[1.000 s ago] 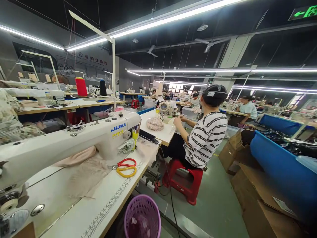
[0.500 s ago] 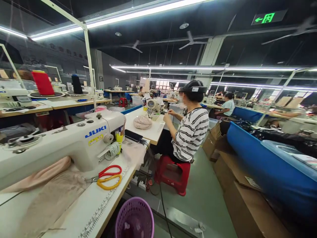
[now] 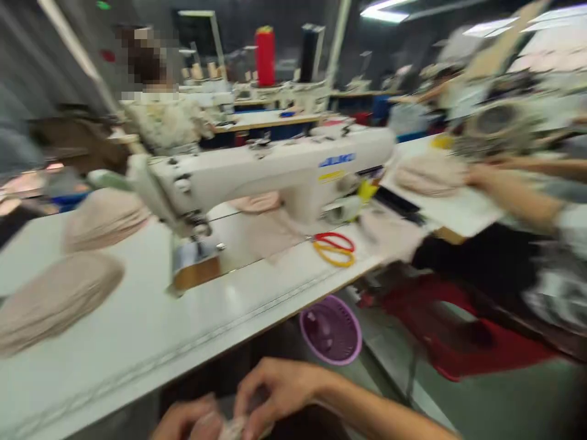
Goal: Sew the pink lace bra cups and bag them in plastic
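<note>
At the bottom edge, below the table, my right hand pinches a small pale piece that looks like cloth between thumb and fingers. Close beside it, my left hand has its fingers bent against the same piece; blur and the frame edge hide part of it. Beyond my hands stands a white sewing machine on a white table. Two stacks of beige cloth pieces lie left of the needle, a nearer stack and a farther stack. More beige cloth lies under the machine arm.
Scissors with red and yellow handles rest right of the machine. A purple basket stands on the floor beyond the table edge. At right, a co-worker's arm reaches to another beige stack, near a red stool.
My view has swung left and down. Both my hands and the cloth stacks now show, and the co-worker has shifted to the right edge of the picture.
</note>
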A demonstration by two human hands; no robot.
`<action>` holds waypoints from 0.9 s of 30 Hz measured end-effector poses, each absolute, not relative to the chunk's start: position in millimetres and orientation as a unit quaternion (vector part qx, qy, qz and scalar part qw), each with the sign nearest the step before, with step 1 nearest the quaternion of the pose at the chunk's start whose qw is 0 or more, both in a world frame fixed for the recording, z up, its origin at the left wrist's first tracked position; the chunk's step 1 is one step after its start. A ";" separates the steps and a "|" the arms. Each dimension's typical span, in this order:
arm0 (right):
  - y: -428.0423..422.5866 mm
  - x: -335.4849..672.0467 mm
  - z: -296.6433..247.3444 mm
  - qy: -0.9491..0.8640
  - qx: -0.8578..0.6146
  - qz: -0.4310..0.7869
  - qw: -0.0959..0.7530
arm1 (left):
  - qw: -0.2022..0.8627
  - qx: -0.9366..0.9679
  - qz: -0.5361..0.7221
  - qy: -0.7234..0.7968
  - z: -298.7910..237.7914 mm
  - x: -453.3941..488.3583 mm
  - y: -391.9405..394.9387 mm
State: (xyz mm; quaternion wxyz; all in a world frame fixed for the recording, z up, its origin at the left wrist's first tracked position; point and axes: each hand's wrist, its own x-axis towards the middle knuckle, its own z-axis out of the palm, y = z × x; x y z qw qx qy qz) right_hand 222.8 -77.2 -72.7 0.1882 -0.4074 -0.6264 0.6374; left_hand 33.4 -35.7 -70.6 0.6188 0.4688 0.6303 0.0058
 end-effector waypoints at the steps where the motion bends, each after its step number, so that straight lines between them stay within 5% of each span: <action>1: -71.4 217.6 -77.5 -0.617 -0.386 0.657 0.197 | 0.616 0.445 0.020 0.650 -63.6 18.1 -39.8; 7: -51.8 209.1 -80.4 -0.572 -0.331 0.714 0.231 | 0.721 0.489 0.112 0.478 -41.0 -9.8 -36.4; 27: -43.9 201.8 -84.2 -0.523 -0.345 0.757 0.185 | 0.758 0.395 0.154 0.496 -60.0 -25.1 -47.8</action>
